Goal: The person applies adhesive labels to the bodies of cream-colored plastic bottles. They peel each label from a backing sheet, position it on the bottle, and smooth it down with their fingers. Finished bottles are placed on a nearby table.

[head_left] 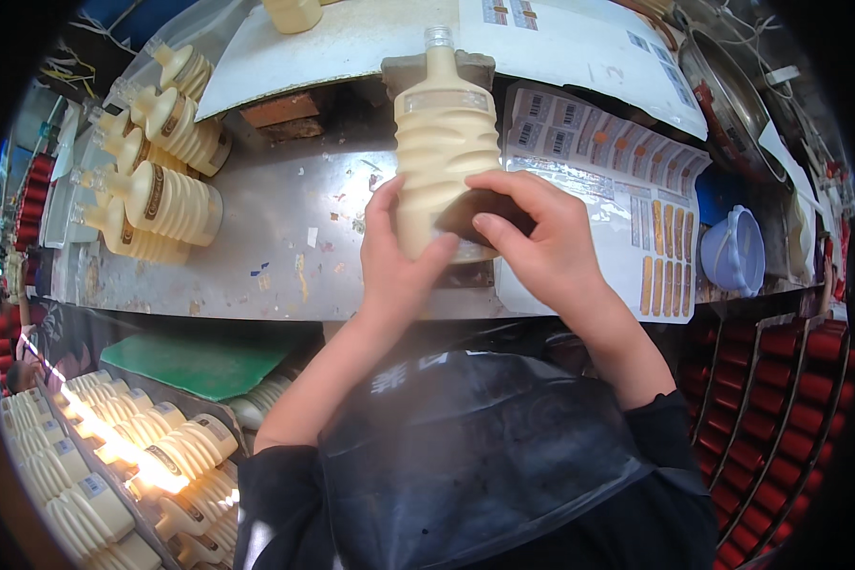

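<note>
A cream plastic bottle (444,147) with wavy ribs and a clear threaded neck lies on its back on the metal worktop, its neck pointing away from me. Its shoulder end rests on a grey block (400,74). My left hand (394,252) grips the bottle's lower left side, fingers along the edge and thumb across the front. Between the fingers and thumb of my right hand (556,237) is a thin dark brown flat piece (475,211), set against the bottle's lower front. Its exact kind is unclear, and my fingers hide part of it.
Right of the bottle lie printed sticker sheets (613,237). A light purple bucket (734,252) stands at the right edge. Several similar bottles (176,204) lie at the left, with more in crates (142,427) below. Red cylinders (779,427) fill racks at lower right. A reddish brick (280,111) lies behind.
</note>
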A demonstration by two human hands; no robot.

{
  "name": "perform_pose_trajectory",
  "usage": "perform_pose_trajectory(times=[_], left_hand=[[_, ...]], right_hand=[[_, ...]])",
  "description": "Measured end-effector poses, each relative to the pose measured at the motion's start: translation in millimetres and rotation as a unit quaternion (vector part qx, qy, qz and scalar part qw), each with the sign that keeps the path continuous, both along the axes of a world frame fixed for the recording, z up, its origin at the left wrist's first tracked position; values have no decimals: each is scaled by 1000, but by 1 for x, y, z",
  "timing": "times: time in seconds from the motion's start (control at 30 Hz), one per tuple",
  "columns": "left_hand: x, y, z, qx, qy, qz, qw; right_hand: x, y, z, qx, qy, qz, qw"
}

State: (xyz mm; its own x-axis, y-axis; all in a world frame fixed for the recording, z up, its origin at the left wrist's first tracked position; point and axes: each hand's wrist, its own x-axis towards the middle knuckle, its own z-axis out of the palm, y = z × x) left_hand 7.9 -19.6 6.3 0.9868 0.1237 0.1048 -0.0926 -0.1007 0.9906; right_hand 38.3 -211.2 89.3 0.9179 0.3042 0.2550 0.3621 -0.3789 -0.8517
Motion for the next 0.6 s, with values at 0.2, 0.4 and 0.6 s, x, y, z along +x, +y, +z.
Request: perform_pose_trajectory(times=[0.2,0.4,0.6], left_hand=[[3,8,-12,-5,-32,14,999],[3,7,-6,-21,-30,21,999],[10,-4,0,94,-35,43,994]], right_hand=[[-17,11,4,-140,-359,3,923],[-48,20,-12,-58,-176,-16,983],[-19,11,-34,-25,-125,-170,977]])
